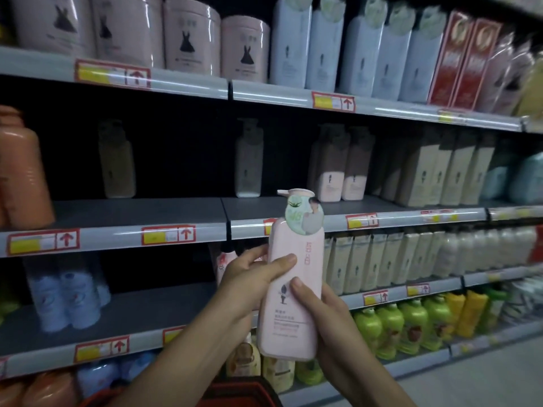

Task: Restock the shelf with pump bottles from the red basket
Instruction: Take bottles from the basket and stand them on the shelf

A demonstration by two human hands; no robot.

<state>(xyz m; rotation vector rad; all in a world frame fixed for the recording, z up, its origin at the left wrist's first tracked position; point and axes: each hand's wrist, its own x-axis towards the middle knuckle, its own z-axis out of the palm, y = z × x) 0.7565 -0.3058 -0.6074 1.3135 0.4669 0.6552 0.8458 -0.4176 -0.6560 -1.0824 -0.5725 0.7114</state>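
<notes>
Red basket [235, 390]: rim only, below the wrists. Pink pump bottle [293, 289]: upright, clasped between both hands; left hand [249, 283] wraps its upper side, right hand [317, 315] curls round its lower body. Sparse middle shelf [176, 212]: above the hands. Advice: lift upright, label outward, set into the gap.

Head camera faces shelves [226, 227] closely, angled down.
</notes>
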